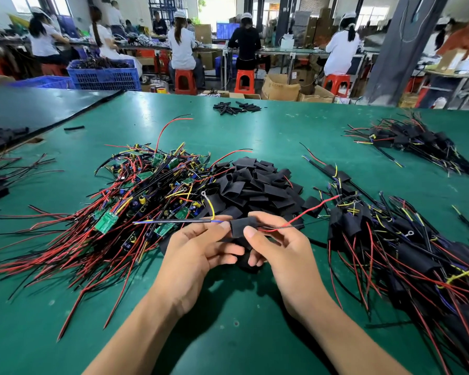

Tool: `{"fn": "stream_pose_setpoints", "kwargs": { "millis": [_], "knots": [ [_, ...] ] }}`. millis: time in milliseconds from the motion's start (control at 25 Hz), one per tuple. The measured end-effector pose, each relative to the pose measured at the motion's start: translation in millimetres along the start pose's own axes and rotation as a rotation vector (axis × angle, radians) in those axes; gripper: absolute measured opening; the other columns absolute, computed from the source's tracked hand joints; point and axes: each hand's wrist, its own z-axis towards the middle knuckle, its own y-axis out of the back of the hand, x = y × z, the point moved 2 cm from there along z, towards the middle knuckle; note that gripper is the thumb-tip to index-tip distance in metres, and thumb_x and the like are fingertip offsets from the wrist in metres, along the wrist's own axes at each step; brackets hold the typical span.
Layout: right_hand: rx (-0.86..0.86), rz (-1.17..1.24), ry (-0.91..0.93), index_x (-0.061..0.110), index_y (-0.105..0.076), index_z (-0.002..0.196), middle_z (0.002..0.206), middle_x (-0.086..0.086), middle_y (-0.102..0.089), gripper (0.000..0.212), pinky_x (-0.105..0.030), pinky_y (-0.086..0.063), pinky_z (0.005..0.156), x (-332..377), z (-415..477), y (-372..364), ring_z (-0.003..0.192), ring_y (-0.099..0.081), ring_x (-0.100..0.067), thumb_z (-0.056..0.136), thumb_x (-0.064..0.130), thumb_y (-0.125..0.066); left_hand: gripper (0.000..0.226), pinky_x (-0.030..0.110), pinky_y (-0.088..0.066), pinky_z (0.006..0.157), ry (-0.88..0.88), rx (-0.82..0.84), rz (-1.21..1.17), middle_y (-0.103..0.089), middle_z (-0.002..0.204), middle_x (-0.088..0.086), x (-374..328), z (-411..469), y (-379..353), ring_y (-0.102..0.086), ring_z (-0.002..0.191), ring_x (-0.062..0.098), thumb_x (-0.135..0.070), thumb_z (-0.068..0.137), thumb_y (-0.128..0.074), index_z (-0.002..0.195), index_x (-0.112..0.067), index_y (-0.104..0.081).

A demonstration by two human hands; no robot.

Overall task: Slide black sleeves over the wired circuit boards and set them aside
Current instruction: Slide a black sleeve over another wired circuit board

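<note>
**Both hands close on a black sleeve at a wiring worktop**

Low over the green worktop (236,334), a person's left hand (198,247) and right hand (279,250) meet around one black sleeve (243,226) and hold it just above the surface. The left thumb and forefinger pinch its left end. The right thumb presses on its right end, with the fingers curled beneath. A red wire (309,211) runs out of the sleeve to the right. A thin black lead (173,221) with blue and yellow tips runs out to the left. What lies inside the sleeve is hidden.

Just behind the hands is a heap of loose black sleeves (255,185). Touching it on the left is a tangle of bare green circuit boards (136,190) with red, black and yellow wires. To the right lies a pile of sleeved boards (390,239), and a second sleeved pile (412,142) sits well beyond it. A small cluster of narrow black tubes (236,107) rests near the far edge.

Past the worktop, workers sit on red stools (186,81) at long benches, with a blue crate (104,74) and cardboard boxes (280,87) on the floor.
</note>
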Motion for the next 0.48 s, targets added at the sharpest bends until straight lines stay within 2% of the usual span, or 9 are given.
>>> {"fn": "stream_pose_setpoints", "kwargs": {
  "millis": [120, 200, 360, 440, 480],
  "knots": [
    [0.006, 0.147, -0.08, 0.01, -0.07, 0.102, 0.075, -0.004, -0.069, 0.023, -0.023, -0.047, 0.054, -1, 2, 0, 0.051, -0.054, -0.017, 0.082, 0.0, -0.073, 0.024, 0.026, -0.055, 0.055, -0.022, -0.02, -0.015, -0.072, 0.087, 0.021, -2, 0, 0, -0.069, 0.062, 0.024, -0.017, 0.073, -0.074, 0.093, -0.004, -0.072],
    [0.085, 0.284, -0.196, 0.01, -0.072, 0.092, 0.077, -0.009, -0.066, 0.019, -0.023, -0.045, 0.052, -3, 2, -3, 0.051, -0.052, -0.017, 0.074, 0.013, -0.078, 0.02, 0.025, -0.054, 0.054, -0.05, -0.004, 0.009, -0.07, 0.077, 0.018, -2, -1, -1, -0.066, 0.059, 0.023, -0.015, 0.071, -0.075, 0.089, -0.006, -0.073],
    [0.225, 0.17, -0.381, 0.01, -0.067, 0.079, 0.069, -0.009, -0.061, 0.029, -0.021, -0.028, 0.044, -3, -2, -1, 0.041, -0.037, -0.011, 0.077, 0.038, -0.074, 0.022, 0.023, -0.048, 0.054, -0.045, 0.0, 0.065, -0.066, 0.074, 0.014, -1, -1, 1, -0.06, 0.057, 0.019, -0.016, 0.073, -0.074, 0.092, -0.006, -0.071],
    [0.2, 0.167, -0.362, 0.01, -0.07, 0.076, 0.063, -0.008, -0.06, 0.03, -0.021, -0.025, 0.042, 3, -1, -2, 0.037, -0.034, -0.01, 0.077, 0.04, -0.072, 0.023, 0.022, -0.046, 0.054, -0.035, 0.014, 0.073, -0.069, 0.08, 0.012, -2, 0, 1, -0.059, 0.057, 0.018, -0.02, 0.075, -0.072, 0.095, -0.008, -0.073],
    [0.129, 0.208, -0.326, 0.009, -0.07, 0.075, 0.061, -0.008, -0.059, 0.03, -0.02, -0.025, 0.04, 6, 1, -2, 0.036, -0.034, -0.01, 0.077, 0.039, -0.071, 0.024, 0.022, -0.045, 0.054, -0.033, 0.021, 0.072, -0.071, 0.084, 0.011, -2, 0, 1, -0.058, 0.057, 0.017, -0.022, 0.077, -0.071, 0.097, -0.009, -0.074]
  ]
}}
